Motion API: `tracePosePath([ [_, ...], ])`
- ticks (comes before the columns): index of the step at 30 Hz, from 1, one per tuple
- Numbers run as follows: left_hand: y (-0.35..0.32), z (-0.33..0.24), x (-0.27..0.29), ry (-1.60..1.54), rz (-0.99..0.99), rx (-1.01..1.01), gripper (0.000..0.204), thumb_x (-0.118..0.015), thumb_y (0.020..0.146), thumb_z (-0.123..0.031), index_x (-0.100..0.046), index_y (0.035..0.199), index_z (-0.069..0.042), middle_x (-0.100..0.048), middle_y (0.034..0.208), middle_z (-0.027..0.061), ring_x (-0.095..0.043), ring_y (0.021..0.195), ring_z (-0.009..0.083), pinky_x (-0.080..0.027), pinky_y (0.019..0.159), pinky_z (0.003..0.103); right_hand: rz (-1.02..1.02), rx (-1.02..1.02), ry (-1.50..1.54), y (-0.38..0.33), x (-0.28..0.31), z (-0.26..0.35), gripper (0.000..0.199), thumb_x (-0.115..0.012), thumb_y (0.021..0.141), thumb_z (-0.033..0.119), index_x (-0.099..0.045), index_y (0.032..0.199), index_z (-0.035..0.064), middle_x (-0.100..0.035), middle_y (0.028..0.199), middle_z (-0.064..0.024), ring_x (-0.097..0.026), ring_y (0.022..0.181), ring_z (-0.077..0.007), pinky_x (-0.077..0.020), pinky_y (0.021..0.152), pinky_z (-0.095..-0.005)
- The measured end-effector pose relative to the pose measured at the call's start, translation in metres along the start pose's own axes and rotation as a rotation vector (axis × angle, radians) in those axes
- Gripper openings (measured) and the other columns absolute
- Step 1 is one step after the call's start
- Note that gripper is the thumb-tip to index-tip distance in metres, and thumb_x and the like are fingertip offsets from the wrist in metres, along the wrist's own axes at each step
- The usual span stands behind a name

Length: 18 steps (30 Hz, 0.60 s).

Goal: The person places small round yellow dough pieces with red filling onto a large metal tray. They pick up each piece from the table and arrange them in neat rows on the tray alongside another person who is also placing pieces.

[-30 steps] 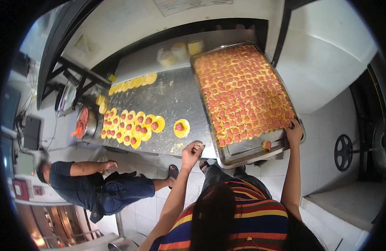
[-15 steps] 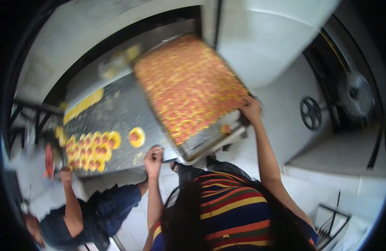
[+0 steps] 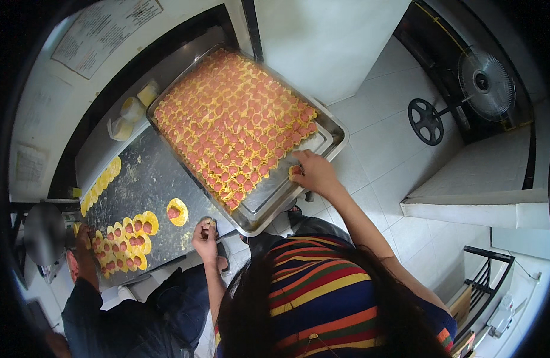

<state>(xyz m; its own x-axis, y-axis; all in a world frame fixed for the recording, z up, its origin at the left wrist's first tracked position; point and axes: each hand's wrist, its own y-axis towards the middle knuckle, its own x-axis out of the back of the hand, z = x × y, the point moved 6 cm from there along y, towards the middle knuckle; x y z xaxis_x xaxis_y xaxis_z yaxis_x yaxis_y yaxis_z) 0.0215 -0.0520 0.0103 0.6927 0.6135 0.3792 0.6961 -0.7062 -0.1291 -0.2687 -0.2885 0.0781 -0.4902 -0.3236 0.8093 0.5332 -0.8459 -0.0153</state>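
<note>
A large metal tray is packed with rows of small open-topped dumplings, yellow wrappers around pink filling. Over the tray's near right corner, my right hand has its fingers closed on a lone dumpling, apart from the rows. At the table's front edge, my left hand is pinched closed; a small pale bit shows at its fingertips, too small to name. Just beyond it on the dark metal table lies a single round wrapper with a pink lump of filling on it.
Several filled wrappers lie in rows at the table's left, with overlapping bare wrappers behind. A co-worker's hand is beside them. Pale packs stand along the back. Right of me are a black handwheel and a fan.
My right hand has moved from the tray's right edge to the lone dumpling near the corner. My left hand stays pinched near the table edge. The co-worker's hand has moved to the filled wrappers.
</note>
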Motion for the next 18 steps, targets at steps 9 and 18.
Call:
tracePosePath([
  [9,0.001,-0.006,-0.002,0.018,-0.002,-0.033,0.012,-0.061,0.085,-0.006,-0.059,0.096,0.000,-0.052,0.070,-0.0038,-0.044,0.060,0.0024,-0.036,0.053,0.018,-0.021,-0.078,-0.237,0.010,-0.027,-0.015,0.016,-0.052,0.076,0.007,-0.055,0.091,0.0024,-0.056,0.087,-0.0188,-0.060,0.079,-0.0355,-0.0493,0.069,-0.0450],
  [18,0.005,0.007,0.003,0.088,-0.040,-0.122,0.010,-0.063,0.084,-0.006,-0.060,0.091,0.000,-0.051,0.067,-0.0045,-0.042,0.057,0.0020,-0.034,0.051,0.018,-0.378,-0.154,-0.496,0.046,0.039,-0.054,0.015,-0.055,0.073,0.001,-0.052,0.088,-0.0005,-0.047,0.097,-0.0170,-0.057,0.081,-0.0320,-0.0528,0.059,-0.0372],
])
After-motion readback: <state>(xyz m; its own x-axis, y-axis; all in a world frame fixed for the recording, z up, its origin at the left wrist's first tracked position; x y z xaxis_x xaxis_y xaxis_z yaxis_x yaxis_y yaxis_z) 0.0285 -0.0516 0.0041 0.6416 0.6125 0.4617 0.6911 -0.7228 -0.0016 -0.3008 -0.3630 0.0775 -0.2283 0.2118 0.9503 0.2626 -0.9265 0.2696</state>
